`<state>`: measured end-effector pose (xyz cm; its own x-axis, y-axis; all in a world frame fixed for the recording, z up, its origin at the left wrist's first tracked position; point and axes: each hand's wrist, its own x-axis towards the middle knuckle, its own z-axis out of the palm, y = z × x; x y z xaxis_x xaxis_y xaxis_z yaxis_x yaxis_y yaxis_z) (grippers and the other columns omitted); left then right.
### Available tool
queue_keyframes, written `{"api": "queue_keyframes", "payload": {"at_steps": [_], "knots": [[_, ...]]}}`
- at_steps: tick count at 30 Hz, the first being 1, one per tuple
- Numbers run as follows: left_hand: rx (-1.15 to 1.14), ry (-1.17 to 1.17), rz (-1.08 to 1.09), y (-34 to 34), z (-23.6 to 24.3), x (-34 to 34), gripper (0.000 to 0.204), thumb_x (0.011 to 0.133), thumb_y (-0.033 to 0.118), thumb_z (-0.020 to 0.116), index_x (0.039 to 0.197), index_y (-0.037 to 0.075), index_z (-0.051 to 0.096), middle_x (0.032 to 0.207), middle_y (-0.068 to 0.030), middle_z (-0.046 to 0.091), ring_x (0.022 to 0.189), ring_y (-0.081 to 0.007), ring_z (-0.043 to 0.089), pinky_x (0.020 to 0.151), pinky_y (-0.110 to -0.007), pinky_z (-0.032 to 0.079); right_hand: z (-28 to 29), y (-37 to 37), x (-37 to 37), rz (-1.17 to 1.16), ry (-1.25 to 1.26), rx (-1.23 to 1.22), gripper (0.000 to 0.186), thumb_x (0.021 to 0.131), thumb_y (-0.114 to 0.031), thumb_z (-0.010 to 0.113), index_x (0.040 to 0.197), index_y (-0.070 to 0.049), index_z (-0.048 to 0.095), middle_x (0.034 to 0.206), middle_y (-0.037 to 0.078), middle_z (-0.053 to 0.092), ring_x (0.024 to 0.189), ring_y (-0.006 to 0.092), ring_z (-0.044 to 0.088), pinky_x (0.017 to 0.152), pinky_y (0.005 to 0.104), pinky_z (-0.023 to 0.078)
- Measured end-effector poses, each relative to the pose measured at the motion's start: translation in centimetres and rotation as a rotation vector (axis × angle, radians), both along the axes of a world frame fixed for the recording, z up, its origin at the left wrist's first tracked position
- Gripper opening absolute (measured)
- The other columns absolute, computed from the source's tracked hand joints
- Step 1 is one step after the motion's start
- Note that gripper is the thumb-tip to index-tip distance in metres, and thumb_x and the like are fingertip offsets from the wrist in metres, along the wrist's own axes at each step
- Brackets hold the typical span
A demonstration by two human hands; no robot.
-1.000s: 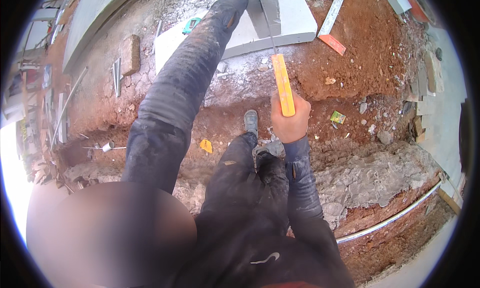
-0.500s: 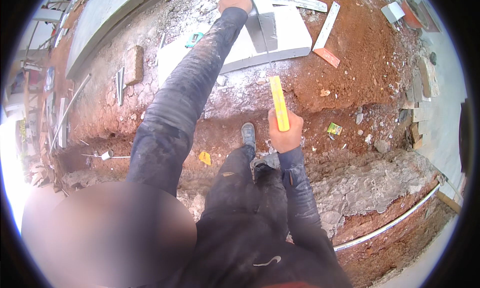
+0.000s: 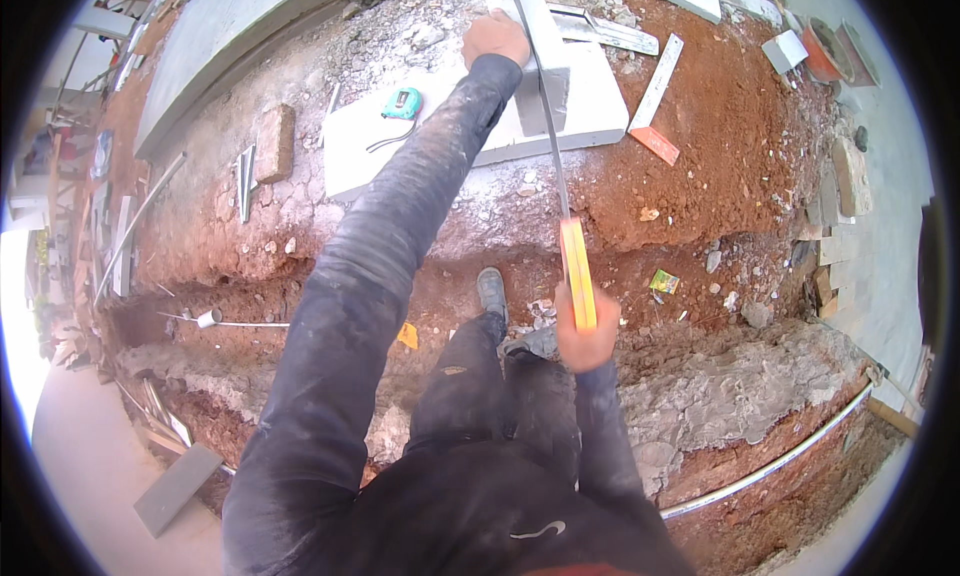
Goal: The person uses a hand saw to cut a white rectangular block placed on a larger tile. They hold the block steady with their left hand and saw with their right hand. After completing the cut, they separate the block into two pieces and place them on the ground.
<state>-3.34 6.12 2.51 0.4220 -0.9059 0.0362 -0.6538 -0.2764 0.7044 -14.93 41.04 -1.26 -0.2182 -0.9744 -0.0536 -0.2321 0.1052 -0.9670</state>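
My right hand [image 3: 588, 326] grips the yellow handle [image 3: 577, 266] of a handsaw, held low over the trench. Its long thin blade [image 3: 547, 116] runs away from me across the upright white block [image 3: 520, 1]. The saw's far end is cut off at the top of the view. On the block's left side, my left hand [image 3: 496, 39] is closed against its edge, fingers partly hidden. This block rests on a wider white slab [image 3: 595, 86]. A teal tape measure [image 3: 402, 103] lies on the slab, left of my forearm.
A square with an orange stock [image 3: 655, 144] and a metal angle piece [image 3: 615, 36] lie right of the slab. At left are a brick [image 3: 274, 144] and metal strips [image 3: 245, 181]. My feet stand in the trench; a white pipe [image 3: 775, 466] runs along its near bank.
My right hand has drawn the saw back toward me, and the view has tilted up slightly. My left hand stays at the block. A blurred round shape at lower left is gone.
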Motion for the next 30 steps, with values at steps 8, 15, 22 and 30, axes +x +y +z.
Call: {"api": "queue_keyframes", "payload": {"at_steps": [8,15,22,30], "knots": [[-0.032,0.04,-0.029,0.9,0.2,-1.5,0.047,0.095,0.031,0.037,0.095,-0.003,0.069,0.1,-0.0272,0.067,0.1,-0.0419,0.063,0.092,-0.047,0.047,1.3,-6.0,-0.5,0.013,0.006,-0.009,0.018,0.088,-0.009,0.062,0.074,0.002,0.057,0.055,0.014,0.051,0.046,0.0162,0.051,0.047,0.0344,0.039],[-0.04,-0.03,-0.045,1.2,0.2,-0.3,0.048,0.095,0.033,0.039,0.093,-0.005,0.069,0.097,-0.0279,0.067,0.097,-0.0425,0.064,0.09,-0.047,0.048,4.4,8.1,1.5,-0.122,0.047,0.003,0.011,0.083,-0.006,0.065,0.088,0.004,0.067,0.062,0.019,0.059,0.057,0.026,0.066,0.055,0.0347,0.049],[-0.003,0.046,0.009,-0.3,0.5,-0.6,0.046,0.098,0.031,0.039,0.095,-0.004,0.069,0.098,-0.0258,0.068,0.098,-0.0409,0.064,0.089,-0.048,0.048,2.0,-8.0,1.4,-0.044,0.064,-0.166,0.022,0.088,-0.01,0.062,0.071,0.003,0.054,0.056,0.015,0.051,0.046,0.02,0.049,0.047,0.0358,0.038],[-0.102,0.017,-0.028,0.3,-0.8,-1.3,0.045,0.095,0.032,0.039,0.094,-0.002,0.07,0.099,-0.0248,0.068,0.098,-0.041,0.064,0.089,-0.049,0.048,1.4,6.4,-0.3,-0.028,0.183,0.03,0.014,0.083,-0.005,0.063,0.094,0.003,0.066,0.064,0.019,0.059,0.06,0.0296,0.067,0.055,0.0346,0.049]]}}
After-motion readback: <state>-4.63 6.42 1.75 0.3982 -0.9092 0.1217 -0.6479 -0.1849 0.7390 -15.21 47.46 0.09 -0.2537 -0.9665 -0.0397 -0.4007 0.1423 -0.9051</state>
